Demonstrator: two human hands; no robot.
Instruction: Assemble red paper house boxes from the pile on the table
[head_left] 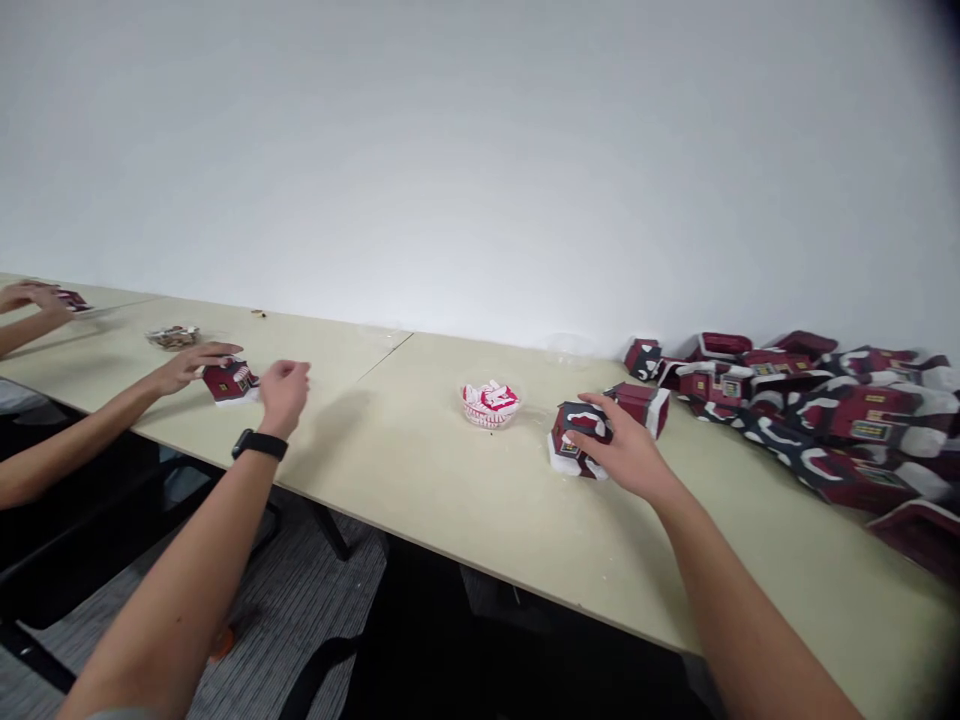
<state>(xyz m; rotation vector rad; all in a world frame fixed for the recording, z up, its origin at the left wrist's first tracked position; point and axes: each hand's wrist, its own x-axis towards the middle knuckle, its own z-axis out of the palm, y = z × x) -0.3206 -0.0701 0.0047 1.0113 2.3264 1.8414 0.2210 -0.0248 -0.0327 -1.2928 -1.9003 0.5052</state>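
My right hand (619, 440) grips a red-and-black cardboard house model (576, 440) on the pale table (420, 500), its fingers spread over the dark roof. A second red house piece (643, 407) stands just beyond my fingers, touching them or nearly so. My left hand (285, 395), with a black wristwatch (259, 445) on its wrist, hangs loosely above the table and holds nothing. The nearest object to it is a small finished red house (230, 381), which a co-worker's hand (196, 367) is next to.
A clear bowl of red-and-white paper pieces (490, 405) stands between my hands. A heap of flat red house parts (817, 420) lies at the right. Farther left are a clear dish of brown bits (172, 337) and another person's hand (34, 298). A white wall backs the table.
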